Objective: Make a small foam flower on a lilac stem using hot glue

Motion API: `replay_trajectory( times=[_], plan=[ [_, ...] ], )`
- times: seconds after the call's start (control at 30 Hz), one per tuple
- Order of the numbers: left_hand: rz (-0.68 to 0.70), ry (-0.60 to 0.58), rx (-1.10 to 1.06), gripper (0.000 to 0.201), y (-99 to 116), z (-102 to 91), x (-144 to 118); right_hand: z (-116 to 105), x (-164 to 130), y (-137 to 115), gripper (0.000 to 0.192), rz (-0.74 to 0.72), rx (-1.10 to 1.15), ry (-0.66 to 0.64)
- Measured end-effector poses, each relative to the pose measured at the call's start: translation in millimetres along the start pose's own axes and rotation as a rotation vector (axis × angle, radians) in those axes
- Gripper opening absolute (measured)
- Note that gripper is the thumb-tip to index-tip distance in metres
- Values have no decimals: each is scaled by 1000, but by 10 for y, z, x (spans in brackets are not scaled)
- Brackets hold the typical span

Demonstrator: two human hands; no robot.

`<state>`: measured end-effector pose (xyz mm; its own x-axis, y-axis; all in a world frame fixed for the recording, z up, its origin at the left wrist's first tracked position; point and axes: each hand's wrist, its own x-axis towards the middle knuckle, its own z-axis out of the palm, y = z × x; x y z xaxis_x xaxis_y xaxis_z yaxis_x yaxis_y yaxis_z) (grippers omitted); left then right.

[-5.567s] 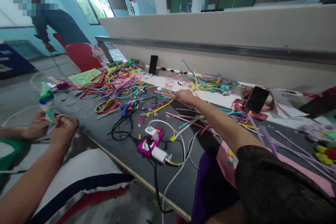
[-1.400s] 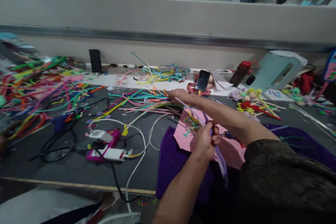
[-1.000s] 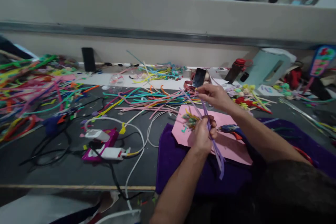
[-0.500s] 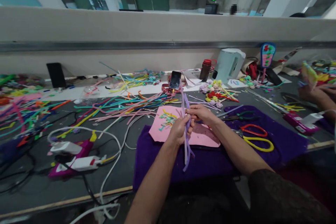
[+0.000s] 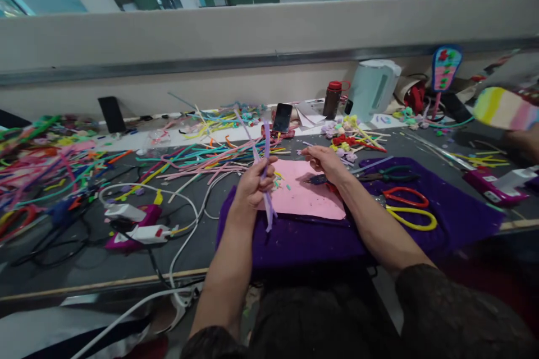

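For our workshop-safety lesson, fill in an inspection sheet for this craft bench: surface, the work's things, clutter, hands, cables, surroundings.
Surface: dark bench with a purple cloth and a pink sheet laid on it.
Work's things: lilac pipe cleaners, a few gripped together, upright.
Clutter: coloured pipe cleaner heap at left; red scissors and yellow scissors on the cloth; phone; bottle; kettle.
Hands: left hand closed on the lilac pipe cleaners; right hand fingers curled, over a tool on the pink sheet; whether it grips cannot be told.
Cables: white cables and black leads looped around a pink power strip.
Surroundings: low wall behind; another person's hand at far right.
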<state>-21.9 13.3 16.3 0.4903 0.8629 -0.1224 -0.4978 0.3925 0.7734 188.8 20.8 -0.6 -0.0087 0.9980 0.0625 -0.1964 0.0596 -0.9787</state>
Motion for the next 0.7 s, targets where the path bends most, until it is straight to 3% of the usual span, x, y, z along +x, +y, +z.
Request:
replay_trajectory(
  times=[0.1, 0.23, 0.5, 0.6, 0.7],
  plan=[
    [27, 36, 2, 17, 154, -170, -61, -15, -39, -45, 31, -48, -74, -29],
    [62, 109, 0, 17, 120, -286, -82, 66, -112, -37, 26, -103, -327, -89],
    [86, 140, 5, 17, 6, -299, -43, 258, -292, -13, 20, -449, -1294, -391],
    [87, 163, 20, 20, -6, -288, -37, 340, -341, 4, 19, -499, -1506, -541],
    [86, 173, 28, 21, -23, -276, -31, 407, -371, 63, 21, -504, -1618, -561]
  ],
)
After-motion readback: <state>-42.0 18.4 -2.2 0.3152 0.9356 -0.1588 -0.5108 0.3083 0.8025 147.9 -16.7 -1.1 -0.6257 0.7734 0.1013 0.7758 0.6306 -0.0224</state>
